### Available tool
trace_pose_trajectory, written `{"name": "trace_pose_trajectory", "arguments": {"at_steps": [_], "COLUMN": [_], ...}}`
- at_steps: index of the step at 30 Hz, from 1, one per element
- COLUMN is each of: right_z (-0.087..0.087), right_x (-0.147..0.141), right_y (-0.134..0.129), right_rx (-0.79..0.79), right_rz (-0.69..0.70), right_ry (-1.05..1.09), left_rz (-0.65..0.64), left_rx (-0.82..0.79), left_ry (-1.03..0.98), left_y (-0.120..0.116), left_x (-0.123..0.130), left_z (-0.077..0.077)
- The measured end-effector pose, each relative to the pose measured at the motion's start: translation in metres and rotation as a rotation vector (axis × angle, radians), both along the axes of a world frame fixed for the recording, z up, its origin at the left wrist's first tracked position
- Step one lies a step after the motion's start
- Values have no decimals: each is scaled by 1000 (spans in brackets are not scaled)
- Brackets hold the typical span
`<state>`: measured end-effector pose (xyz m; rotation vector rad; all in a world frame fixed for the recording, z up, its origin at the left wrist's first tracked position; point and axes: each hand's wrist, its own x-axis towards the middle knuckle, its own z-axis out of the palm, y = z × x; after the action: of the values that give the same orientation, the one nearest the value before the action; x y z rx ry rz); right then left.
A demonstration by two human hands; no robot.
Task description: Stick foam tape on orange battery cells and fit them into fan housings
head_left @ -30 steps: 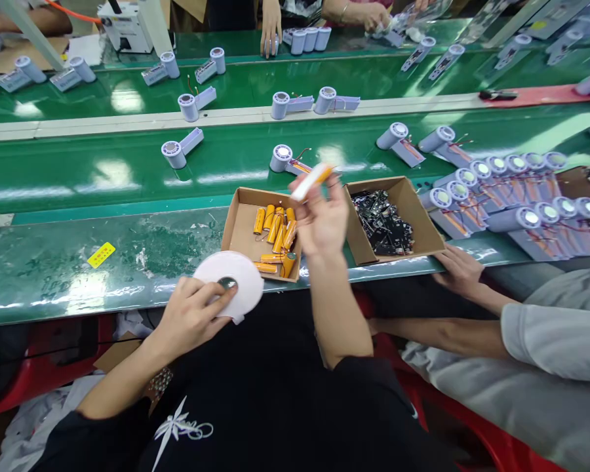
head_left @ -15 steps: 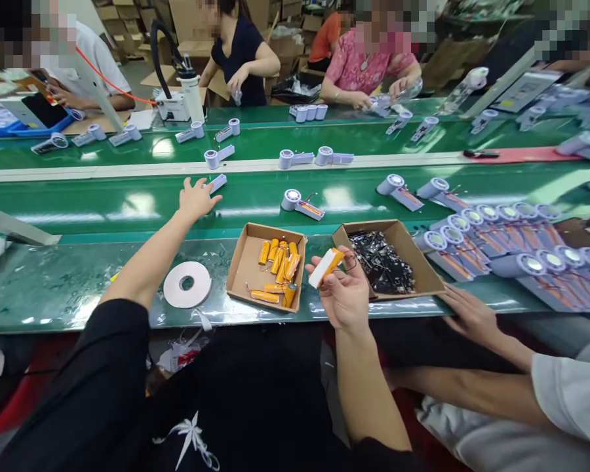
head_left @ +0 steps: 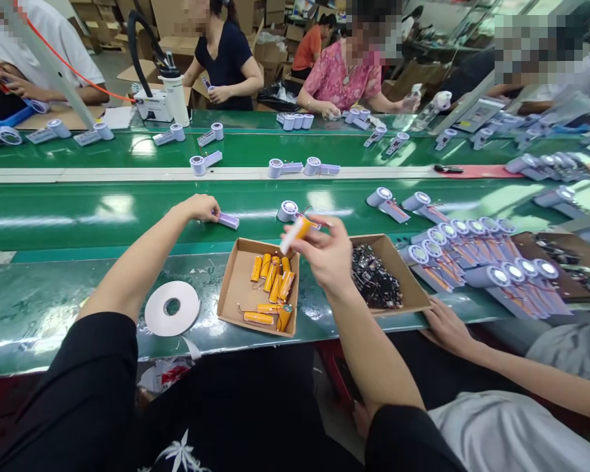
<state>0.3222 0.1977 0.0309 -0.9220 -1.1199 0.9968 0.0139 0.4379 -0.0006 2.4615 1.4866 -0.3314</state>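
Observation:
My left hand [head_left: 202,208] is over the green belt, its fingers closed on a pale lilac handheld fan part [head_left: 229,220]. The handle sticks out to the right, and the hand hides the other end. My right hand [head_left: 328,254] pinches an orange cylindrical battery [head_left: 302,228] with a white strip along one side, raised above the work ledge. Beneath it, a shallow cardboard box [head_left: 227,288] holds several orange batteries [head_left: 274,278] with thin wires. Just behind the raised battery, another fan [head_left: 288,210] lies on the belt, partly covered.
A white tape roll [head_left: 152,309] lies at left on the ledge. Right of my right hand is a box [head_left: 415,298] of small black circuit boards [head_left: 376,278]. Rows of fans [head_left: 496,275] crowd the right side. A co-worker's hand [head_left: 447,324] rests by that box; other people sit across the belt.
My left hand has closed on the fan part and drawn it nearer. My right hand has lifted the battery up and left, turning it. The view has shifted slightly.

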Motion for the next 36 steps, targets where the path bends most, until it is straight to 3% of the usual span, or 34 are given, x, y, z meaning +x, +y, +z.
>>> {"name": "trace_pose_trajectory", "arguments": {"at_steps": [4,8,11,20,36], "right_z": [-6,-25,-36,-41,-45], "right_x": [-60,-91,-94,-91,-88], "right_y": [106,156,162,162,182], "right_rx": [-55,-91,-80,-84,-129], "right_rz": [212,194,173,184,405], "right_ry": [-392,-953,-1206,-1496,-1619], "left_rz": [6,29,42,77,167], "left_rx": [18,67,92,125,157], "left_ry": [-112,-168,-183,-219,-288], "left_y": [-3,-8,-9,-9,-7], "left_x": [-9,-6,2,25,47], "left_z": [6,2,-5,-16,-24]}}
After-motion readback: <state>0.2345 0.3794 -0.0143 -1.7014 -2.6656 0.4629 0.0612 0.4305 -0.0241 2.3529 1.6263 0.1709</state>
